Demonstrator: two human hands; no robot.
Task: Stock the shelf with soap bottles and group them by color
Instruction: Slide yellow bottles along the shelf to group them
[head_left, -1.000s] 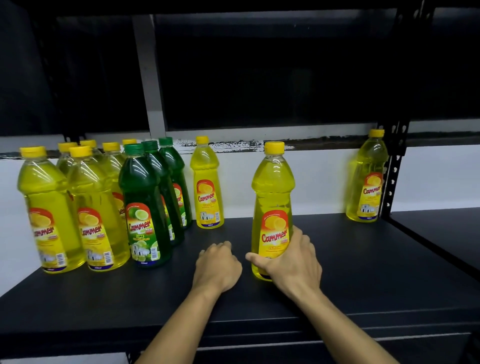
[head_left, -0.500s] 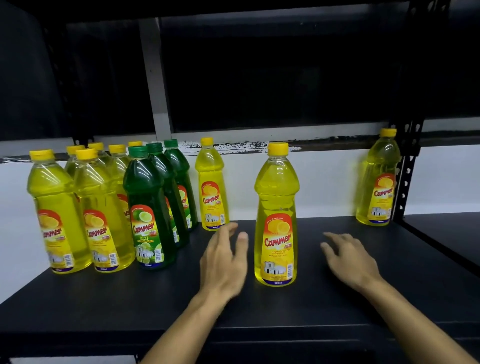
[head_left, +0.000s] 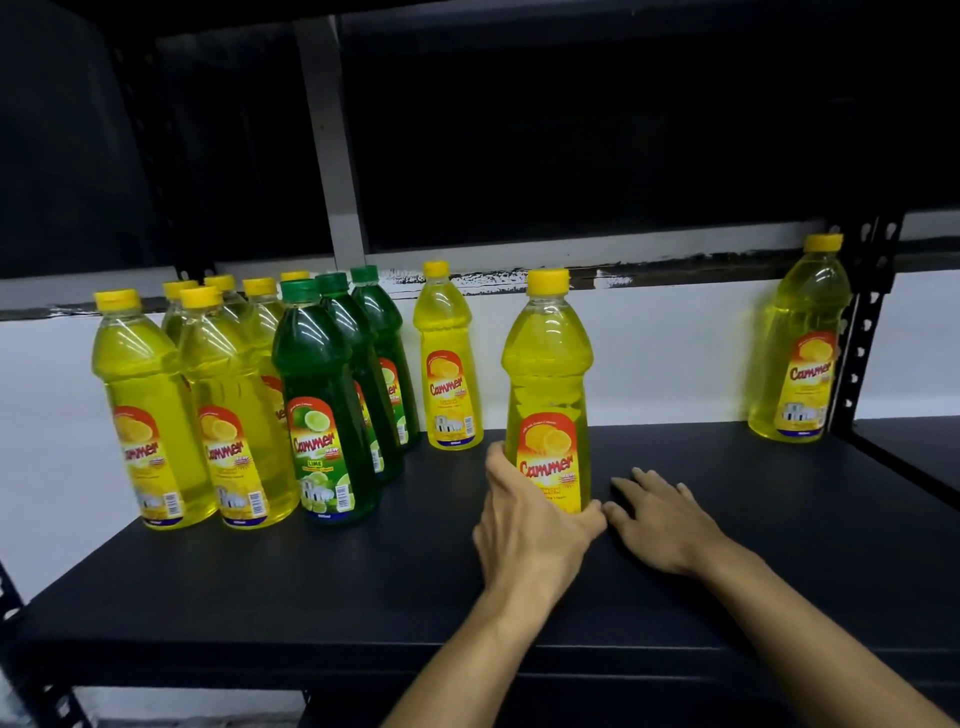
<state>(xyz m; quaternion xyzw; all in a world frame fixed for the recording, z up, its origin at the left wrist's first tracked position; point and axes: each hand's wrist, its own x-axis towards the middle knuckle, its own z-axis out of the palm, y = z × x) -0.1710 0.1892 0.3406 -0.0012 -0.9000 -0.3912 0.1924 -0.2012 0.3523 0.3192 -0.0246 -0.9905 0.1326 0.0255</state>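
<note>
A yellow soap bottle (head_left: 548, 384) stands upright at the middle of the black shelf (head_left: 363, 571). My left hand (head_left: 524, 525) grips its base, thumb and fingers curled round the lower label. My right hand (head_left: 660, 519) lies flat on the shelf just right of that bottle, fingers spread, holding nothing. Several yellow bottles (head_left: 140, 415) stand grouped at the left. Beside them is a row of three green bottles (head_left: 322, 405). A single yellow bottle (head_left: 449, 364) stands behind, right of the green row. Another yellow bottle (head_left: 797, 343) stands alone at the far right.
A black perforated upright post (head_left: 862, 332) rises at the shelf's right end, next to the lone bottle. A white wall runs behind the bottles. The shelf above is dark, and a second black shelf board (head_left: 924, 447) continues to the right.
My right hand let go of the middle yellow bottle and moved to its right onto the shelf. My left hand reached over and took hold of the bottle's base.
</note>
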